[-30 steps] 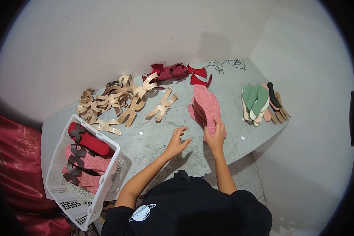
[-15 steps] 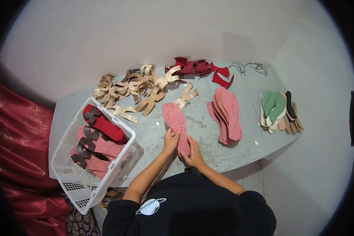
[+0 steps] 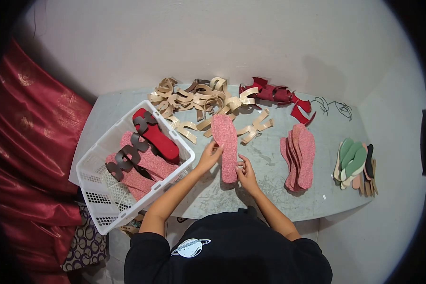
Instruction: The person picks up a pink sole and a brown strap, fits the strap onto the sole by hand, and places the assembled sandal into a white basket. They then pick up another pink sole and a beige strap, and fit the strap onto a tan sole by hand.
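A pink speckled shoe sole [image 3: 226,146] is held upright in front of me, its toe end toward the wall. My left hand [image 3: 210,157] grips its left edge, the thumb lying on the face. At the right edge near the heel, my right hand [image 3: 246,175] pinches it with bent fingers. Just beyond the sole lie loose cream strap pieces [image 3: 255,127]. Several matching pink soles [image 3: 306,158] are stacked to the right of my hands.
On the left stands a white plastic basket [image 3: 97,182] with pink strapped soles and a red strapped sole [image 3: 161,142]. Cream straps [image 3: 194,99] and red straps [image 3: 275,94] lie along the wall. Green soles [image 3: 354,158] and black cords [image 3: 333,108] are at the right.
The view has swung left, so the table's contents appear farther right. My right hand has shifted from the sole's heel end to its right edge; my left hand still holds the left edge.
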Available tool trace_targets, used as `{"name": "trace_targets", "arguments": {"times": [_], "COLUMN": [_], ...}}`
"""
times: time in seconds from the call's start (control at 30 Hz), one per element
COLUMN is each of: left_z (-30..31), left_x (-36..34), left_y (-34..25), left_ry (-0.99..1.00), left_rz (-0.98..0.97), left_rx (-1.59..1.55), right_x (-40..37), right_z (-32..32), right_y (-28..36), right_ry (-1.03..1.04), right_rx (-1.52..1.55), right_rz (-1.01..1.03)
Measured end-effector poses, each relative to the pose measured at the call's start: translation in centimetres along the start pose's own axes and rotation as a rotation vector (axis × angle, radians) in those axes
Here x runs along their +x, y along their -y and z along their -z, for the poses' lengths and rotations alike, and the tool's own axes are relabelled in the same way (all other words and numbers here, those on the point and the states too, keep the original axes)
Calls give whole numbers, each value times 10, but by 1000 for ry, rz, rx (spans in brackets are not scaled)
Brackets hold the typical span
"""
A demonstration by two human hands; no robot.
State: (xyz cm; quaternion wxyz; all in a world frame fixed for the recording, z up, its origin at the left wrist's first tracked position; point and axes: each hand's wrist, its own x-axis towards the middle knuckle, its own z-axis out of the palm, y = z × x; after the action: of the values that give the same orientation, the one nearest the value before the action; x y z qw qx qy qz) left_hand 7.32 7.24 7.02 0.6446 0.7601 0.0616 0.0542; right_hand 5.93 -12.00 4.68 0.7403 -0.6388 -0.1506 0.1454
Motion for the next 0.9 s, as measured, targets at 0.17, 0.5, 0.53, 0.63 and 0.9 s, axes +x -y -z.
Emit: {"name": "trace_targets", "arguments": {"times": [0.17, 0.5, 0.53, 0.63, 0.9], "left_z": [20, 47, 52, 67, 69], "left_x": [-2, -30, -35, -47, -51], "left_y": [40, 39, 36, 28, 27], "left_ry": [-340, -63, -62, 104, 96], "left_rz": [-299, -367, -366, -293, -283], "left_rx": [504, 568, 573, 542, 538], "right_x": [-16, -27, -27, -27, -12], "right_z": [1, 4, 3, -3, -11], "right_y": [-33, -38, -36, -33, -25], "right_ry": [-10, 52, 69, 86, 218], "right_rx": [-62, -321, -325, -401, -631], "right_rz": [-68, -113, -126, -109, -148]}}
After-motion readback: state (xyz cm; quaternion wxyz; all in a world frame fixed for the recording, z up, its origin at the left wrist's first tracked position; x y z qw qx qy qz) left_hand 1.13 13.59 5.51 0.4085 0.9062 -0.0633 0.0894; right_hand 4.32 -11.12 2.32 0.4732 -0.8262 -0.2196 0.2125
